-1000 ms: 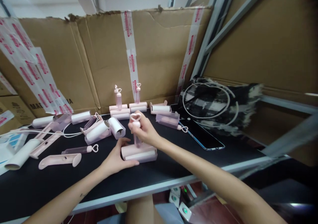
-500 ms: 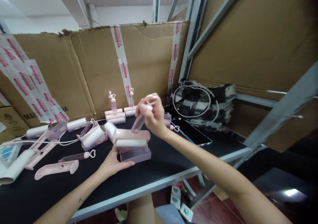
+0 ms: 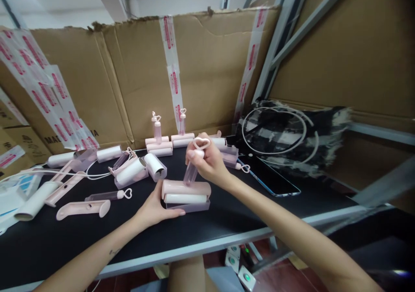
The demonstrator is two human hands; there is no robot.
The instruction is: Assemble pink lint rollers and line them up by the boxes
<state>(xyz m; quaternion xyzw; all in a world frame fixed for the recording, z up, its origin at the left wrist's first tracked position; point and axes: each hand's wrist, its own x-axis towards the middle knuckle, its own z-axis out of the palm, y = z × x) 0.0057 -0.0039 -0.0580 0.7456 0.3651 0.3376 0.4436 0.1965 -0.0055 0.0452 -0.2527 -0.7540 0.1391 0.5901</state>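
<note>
Two hands at one lint roller [image 3: 185, 194] near the front edge of the black worktop [image 3: 227, 223]. Left hand [image 3: 154, 206]: grip spread flat against the roller's left end and clear base, steadying, not closed round it. Right hand [image 3: 210, 162]: fingers pinched shut on the tilted translucent handle [image 3: 191, 171], just under its heart-shaped loop [image 3: 201, 143]. Risks, as judged: tilted handle may lever the roller out of its clear cover; loose handle [image 3: 108, 195] and pink shell [image 3: 82, 207] lie near the left forearm and could be swept aside.
</note>
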